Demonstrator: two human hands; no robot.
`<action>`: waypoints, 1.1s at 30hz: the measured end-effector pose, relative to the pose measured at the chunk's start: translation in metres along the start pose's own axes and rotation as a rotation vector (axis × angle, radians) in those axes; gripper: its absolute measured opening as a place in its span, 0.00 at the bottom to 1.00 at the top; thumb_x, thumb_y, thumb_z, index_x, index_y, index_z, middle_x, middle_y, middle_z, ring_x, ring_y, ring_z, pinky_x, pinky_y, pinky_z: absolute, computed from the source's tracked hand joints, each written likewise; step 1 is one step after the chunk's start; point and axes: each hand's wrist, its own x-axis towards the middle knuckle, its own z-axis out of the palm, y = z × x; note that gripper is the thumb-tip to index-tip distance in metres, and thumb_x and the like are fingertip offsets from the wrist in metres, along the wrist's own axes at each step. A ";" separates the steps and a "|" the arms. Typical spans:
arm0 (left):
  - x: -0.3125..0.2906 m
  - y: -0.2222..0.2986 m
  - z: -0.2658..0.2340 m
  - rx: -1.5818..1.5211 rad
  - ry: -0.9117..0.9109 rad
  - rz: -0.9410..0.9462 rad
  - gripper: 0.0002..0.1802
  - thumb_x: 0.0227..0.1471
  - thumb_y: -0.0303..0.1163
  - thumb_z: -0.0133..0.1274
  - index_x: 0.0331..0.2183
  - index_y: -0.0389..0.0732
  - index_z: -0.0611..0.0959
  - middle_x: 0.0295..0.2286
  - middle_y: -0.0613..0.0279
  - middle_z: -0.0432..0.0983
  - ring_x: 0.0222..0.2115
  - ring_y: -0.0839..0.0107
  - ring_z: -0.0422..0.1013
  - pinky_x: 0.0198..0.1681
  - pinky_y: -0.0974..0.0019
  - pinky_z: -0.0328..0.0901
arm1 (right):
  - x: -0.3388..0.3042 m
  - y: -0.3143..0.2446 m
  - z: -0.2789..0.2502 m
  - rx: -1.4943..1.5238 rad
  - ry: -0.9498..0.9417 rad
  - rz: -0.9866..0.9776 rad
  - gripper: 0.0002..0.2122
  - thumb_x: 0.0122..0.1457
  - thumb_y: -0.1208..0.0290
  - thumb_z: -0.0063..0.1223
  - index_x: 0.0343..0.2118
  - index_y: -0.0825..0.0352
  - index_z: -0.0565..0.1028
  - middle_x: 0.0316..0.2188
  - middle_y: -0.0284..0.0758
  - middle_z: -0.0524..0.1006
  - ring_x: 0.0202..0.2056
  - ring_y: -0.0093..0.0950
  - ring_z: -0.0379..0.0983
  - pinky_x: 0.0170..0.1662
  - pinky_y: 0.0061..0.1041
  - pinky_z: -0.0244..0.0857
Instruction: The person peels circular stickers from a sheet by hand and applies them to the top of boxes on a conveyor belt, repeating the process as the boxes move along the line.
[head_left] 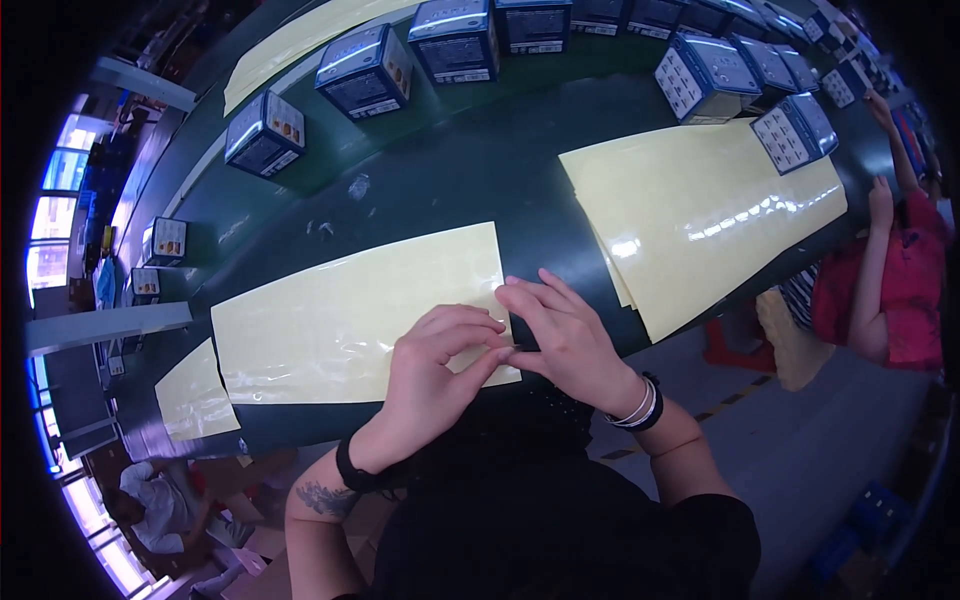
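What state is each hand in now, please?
Left hand: partly curled, close to the right; whether it holds anything cannot be told.
Right hand: partly curled, close to the left; whether it holds anything likewise cannot be told.

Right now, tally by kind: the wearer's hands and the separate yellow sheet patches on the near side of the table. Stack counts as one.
Hands: 2 (left hand, right hand)
Yellow sheet patches: 3 (small left patch, middle patch, right patch)
Total: 5
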 end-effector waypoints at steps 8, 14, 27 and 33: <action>0.187 0.070 0.079 0.040 0.017 0.416 0.10 0.42 0.31 0.64 0.29 0.37 0.82 0.33 0.52 0.79 0.40 0.54 0.73 0.51 0.56 0.63 | -0.003 -0.006 -0.007 -0.003 -0.040 0.024 0.29 0.47 0.60 0.66 0.50 0.70 0.70 0.47 0.41 0.75 0.54 0.36 0.68 0.63 0.36 0.54; 0.285 0.069 0.150 0.233 0.104 0.420 0.09 0.44 0.34 0.62 0.28 0.40 0.83 0.27 0.53 0.79 0.36 0.55 0.74 0.59 0.44 0.53 | -0.002 0.000 0.004 0.062 0.032 -0.038 0.30 0.47 0.60 0.65 0.50 0.74 0.69 0.46 0.44 0.74 0.54 0.37 0.66 0.64 0.36 0.51; 0.303 0.060 0.184 0.225 0.391 0.515 0.06 0.46 0.32 0.62 0.28 0.42 0.83 0.28 0.58 0.80 0.34 0.61 0.75 0.54 0.52 0.54 | 0.001 -0.001 -0.005 0.099 0.051 -0.031 0.25 0.46 0.60 0.66 0.43 0.72 0.73 0.44 0.41 0.75 0.55 0.38 0.66 0.64 0.36 0.53; 0.308 0.058 0.185 0.371 0.622 0.714 0.04 0.45 0.31 0.63 0.28 0.46 0.84 0.30 0.66 0.79 0.30 0.64 0.73 0.42 0.60 0.62 | 0.000 0.000 -0.009 0.094 0.085 -0.074 0.24 0.45 0.61 0.66 0.41 0.73 0.74 0.43 0.42 0.75 0.54 0.39 0.67 0.63 0.38 0.54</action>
